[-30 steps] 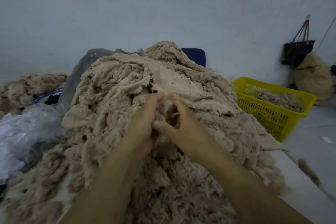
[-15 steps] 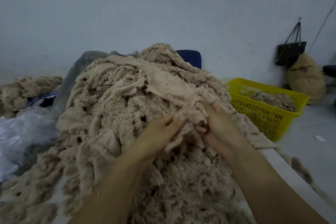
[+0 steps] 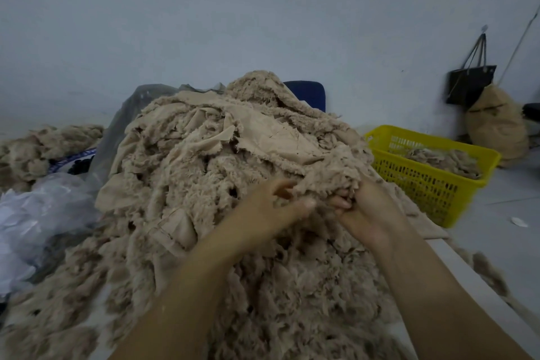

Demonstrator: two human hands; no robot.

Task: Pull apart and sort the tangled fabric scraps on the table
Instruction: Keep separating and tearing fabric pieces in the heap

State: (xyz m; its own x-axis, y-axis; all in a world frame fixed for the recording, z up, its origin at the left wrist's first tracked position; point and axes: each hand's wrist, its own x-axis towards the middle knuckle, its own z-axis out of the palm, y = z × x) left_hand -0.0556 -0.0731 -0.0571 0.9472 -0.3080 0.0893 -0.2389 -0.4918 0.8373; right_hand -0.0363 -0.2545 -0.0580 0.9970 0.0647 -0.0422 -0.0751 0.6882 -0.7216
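A tall heap of tangled beige fabric scraps (image 3: 222, 172) covers the table in front of me, fluffy strips mixed with flat pieces. Both my hands work into its right side. My left hand (image 3: 271, 210) has its fingers curled into the fluffy scraps at the middle of the heap. My right hand (image 3: 365, 210) grips a wad of fabric whose upper edge drapes over its fingers. The two hands are a short gap apart, fingertips partly buried in the cloth.
A yellow plastic basket (image 3: 432, 184) holding some scraps stands at the right beyond the table's white edge (image 3: 455, 272). Clear plastic sheeting (image 3: 38, 213) lies at the left, with another scrap pile (image 3: 43, 146) behind it. A black bag (image 3: 470, 82) and stuffed sack (image 3: 496, 126) sit by the wall.
Both hands have moved rightward and apart across the heap, from a joined grip at its middle to separate holds. The right hand took up a wad at the heap's right side.
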